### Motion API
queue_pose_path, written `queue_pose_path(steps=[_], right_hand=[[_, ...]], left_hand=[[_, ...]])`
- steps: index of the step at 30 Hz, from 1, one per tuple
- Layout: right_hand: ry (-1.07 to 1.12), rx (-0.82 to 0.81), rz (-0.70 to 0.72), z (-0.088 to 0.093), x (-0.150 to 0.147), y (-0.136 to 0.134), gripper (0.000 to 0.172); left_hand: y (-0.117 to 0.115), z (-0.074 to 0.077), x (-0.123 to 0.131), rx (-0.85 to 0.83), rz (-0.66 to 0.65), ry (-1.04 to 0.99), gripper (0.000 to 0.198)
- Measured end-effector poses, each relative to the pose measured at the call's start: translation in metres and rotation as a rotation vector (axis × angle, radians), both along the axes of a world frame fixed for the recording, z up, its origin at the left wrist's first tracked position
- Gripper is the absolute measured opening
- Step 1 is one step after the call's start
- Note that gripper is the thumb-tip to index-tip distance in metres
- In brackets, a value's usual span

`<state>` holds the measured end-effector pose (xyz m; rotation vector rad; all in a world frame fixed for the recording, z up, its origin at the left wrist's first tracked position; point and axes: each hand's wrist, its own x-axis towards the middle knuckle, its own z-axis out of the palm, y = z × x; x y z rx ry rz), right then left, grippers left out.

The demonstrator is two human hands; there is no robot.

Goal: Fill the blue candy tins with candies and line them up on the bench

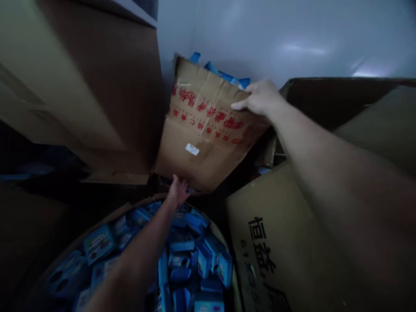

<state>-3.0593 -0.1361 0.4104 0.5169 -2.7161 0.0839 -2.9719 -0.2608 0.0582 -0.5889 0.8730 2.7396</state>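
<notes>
A brown cardboard box (208, 125) with red printing, seen upside down, and a small white label leans at a tilt against the wall. Blue packets (227, 77) poke out over its top edge. My right hand (256, 97) grips that edge at the upper right corner, thumb on the outer face. At the lower edge is my left hand (178, 191), fingers stretched and spread beneath or against the bottom; whether it bears weight I cannot tell. Below my left arm, a large round-rimmed container (232, 277) holds many small blue boxes (182, 240).
A big carton (107, 86) stands at the left with a lower flap (115, 178) sticking out. On the right are a carton with black characters (276, 242) and an open dark box (312, 99). A pale smooth wall (292, 34) closes off the back.
</notes>
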Motion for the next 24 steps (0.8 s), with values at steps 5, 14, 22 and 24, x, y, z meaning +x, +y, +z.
queue_pose_path(steps=[5,14,22,24], right_hand=[[0.033,0.105,-0.013,-0.018,0.064,-0.039,0.044],[-0.048,0.173,0.011,-0.015,0.17,-0.06,0.034],[-0.102,0.004,0.095,0.007,0.282,-0.047,0.042],[-0.149,0.001,0.121,0.009,0.307,-0.048,0.043]], left_hand=[[-0.037,0.092,0.035,-0.369,0.075,0.213,0.096],[-0.108,0.228,0.096,-1.51,0.48,0.944,0.076],[-0.124,0.314,0.155,-1.904,0.052,1.474,0.034],[-0.127,0.311,0.184,-1.946,0.12,1.461,0.028]])
